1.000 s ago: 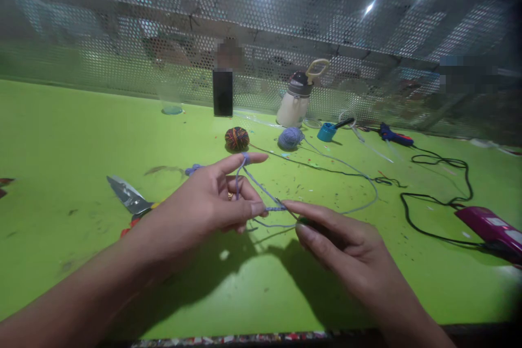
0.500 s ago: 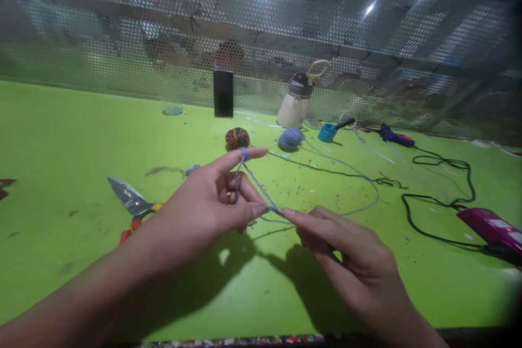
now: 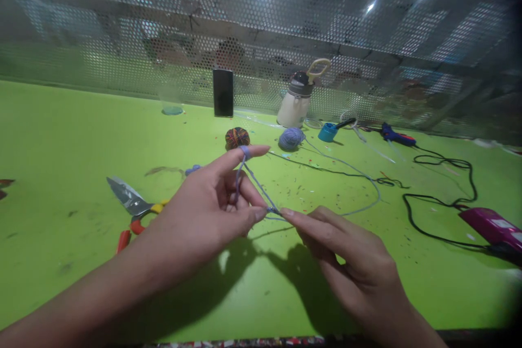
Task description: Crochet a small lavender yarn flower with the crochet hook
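Observation:
My left hand (image 3: 222, 198) has purple yarn (image 3: 256, 182) wound round its raised index finger. Its thumb and middle finger pinch the small worked end of that yarn. My right hand (image 3: 346, 250) grips a thin dark crochet hook (image 3: 279, 212), most of it hidden in the fingers; its tip meets the yarn right beside the left thumb. A purple yarn ball (image 3: 291, 138) lies farther back, with its strand curving round on the right toward my hands. Behind my left index finger sits a multicoloured yarn ball (image 3: 237, 137).
Scissors (image 3: 129, 198) with red and yellow handles lie left of my left forearm. A dark phone (image 3: 223, 93), a bottle (image 3: 294, 103) and a blue pot (image 3: 327, 131) stand at the back. Rightward are a blue glue gun (image 3: 397, 135), a magenta device (image 3: 491, 227) and black cables.
My fingers have shifted very slightly at the hook tip, and the yarn strand below it looks shorter and tighter. Everything else stays nearly the same.

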`<state>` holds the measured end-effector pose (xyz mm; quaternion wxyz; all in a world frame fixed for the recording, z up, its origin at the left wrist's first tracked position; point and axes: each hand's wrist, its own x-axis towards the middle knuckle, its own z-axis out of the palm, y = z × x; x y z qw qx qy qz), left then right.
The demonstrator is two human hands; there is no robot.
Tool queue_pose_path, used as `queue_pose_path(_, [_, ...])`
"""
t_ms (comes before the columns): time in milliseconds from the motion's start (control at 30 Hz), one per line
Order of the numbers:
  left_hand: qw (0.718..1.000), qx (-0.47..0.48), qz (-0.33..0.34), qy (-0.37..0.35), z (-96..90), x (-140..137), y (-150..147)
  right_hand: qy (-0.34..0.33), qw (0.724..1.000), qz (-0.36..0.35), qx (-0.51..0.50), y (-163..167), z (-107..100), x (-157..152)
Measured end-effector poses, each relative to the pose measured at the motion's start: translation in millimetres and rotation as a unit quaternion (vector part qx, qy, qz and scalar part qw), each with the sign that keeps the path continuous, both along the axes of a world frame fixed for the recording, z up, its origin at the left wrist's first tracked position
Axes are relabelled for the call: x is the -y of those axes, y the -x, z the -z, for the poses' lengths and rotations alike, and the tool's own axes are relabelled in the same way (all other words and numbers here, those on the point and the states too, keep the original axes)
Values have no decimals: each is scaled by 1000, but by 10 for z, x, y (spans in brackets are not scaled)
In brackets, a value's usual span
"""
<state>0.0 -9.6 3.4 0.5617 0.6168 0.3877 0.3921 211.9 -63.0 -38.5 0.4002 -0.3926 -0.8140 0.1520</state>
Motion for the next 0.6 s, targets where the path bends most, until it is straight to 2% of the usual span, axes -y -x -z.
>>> queue_pose_path(433, [1000,-6,-11,-9,7,4,16,-9,1000,-13,-9,-2,-2,5])
queue_pose_path(600, [1000,5,-14,-27,35,13,7,-33,999,-7,20,-12,33,0])
